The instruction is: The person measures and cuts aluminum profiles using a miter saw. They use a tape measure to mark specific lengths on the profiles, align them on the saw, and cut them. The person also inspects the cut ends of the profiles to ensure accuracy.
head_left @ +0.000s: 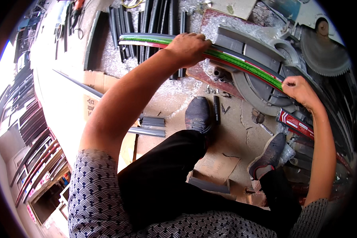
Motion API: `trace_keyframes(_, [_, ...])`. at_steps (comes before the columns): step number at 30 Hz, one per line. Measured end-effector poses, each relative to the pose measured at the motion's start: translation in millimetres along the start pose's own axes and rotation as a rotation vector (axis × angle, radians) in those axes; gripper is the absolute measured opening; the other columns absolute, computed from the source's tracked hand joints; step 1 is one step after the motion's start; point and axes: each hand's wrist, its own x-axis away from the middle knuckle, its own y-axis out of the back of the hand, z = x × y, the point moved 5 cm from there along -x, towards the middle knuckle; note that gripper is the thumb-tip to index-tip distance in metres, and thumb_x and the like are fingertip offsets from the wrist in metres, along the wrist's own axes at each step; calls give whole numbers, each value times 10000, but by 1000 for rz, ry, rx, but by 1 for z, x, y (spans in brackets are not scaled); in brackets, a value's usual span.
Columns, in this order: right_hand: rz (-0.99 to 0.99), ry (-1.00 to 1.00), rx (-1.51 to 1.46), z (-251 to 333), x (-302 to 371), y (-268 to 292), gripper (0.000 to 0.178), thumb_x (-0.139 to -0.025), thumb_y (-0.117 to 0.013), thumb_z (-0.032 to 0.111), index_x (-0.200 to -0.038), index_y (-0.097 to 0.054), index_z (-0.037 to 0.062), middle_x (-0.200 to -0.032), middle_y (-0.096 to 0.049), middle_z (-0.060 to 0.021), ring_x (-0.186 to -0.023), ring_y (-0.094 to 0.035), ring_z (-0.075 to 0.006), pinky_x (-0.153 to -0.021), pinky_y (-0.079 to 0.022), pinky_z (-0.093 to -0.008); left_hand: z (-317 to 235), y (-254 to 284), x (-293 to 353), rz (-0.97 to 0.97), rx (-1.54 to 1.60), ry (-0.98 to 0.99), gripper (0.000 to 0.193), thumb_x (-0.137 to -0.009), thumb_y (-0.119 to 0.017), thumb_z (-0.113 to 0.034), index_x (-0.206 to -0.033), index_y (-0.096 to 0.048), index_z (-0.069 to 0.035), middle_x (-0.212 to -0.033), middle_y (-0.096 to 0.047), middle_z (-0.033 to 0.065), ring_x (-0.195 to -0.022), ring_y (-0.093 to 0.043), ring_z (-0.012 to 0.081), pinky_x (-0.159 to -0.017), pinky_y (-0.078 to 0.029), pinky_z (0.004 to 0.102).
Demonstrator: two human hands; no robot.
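Note:
A long dark profile strip (244,64), with green and red bands along its face, stretches over the grey base of a cut-off saw (246,85). My left hand (188,48) is closed over the strip, left of the saw, and its left end reaches beyond the hand. Farther right, my right hand (299,90) pinches the strip close to the saw's arm. The toothed saw blade (325,53) stands beyond my right hand at the upper right. Below that hand lies another profile with a red and white printed film (297,123).
Several dark cut profiles (156,20) lie at the back on metal shavings. Between my feet and the saw are a black marker (216,109) and small scraps. Short grey pieces (152,121) and cardboard (95,82) lie to the left. Racks of long profiles (39,166) line the far left.

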Motion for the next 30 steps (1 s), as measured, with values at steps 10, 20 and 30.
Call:
trace_keyframes(10, [-75, -94, 99, -30, 14, 13, 297, -912, -705, 282, -1000, -719, -1, -859, -710, -68, -802, -602, -147, -763, -491, -327, 2, 2, 4, -36, 127, -49, 532, -884, -763, -198, -1366, -600, -44, -1235, -657, 143, -1166, -649, 355, -989, -522, 455])
trace_keyframes(20, [-183, -148, 193, -64, 36, 24, 340, -931, -725, 346, -989, -716, 11, -813, -685, -80, -762, -592, -170, -725, -481, -354, 0, 4, 3, 58, 114, 9, 578, -901, -751, -172, -1443, -571, -81, -1346, -638, 136, -1227, -627, 368, -1043, -502, 449])
trace_keyframes(30, [-255, -181, 222, -74, 45, 21, 357, -921, -737, 390, -995, -730, 41, -744, -636, -108, -714, -598, -216, -679, -479, -393, 2, 2, 1, 45, 110, 14, 576, -895, -764, -175, -1433, -582, -80, -1344, -652, 122, -1224, -638, 357, -1033, -514, 439])
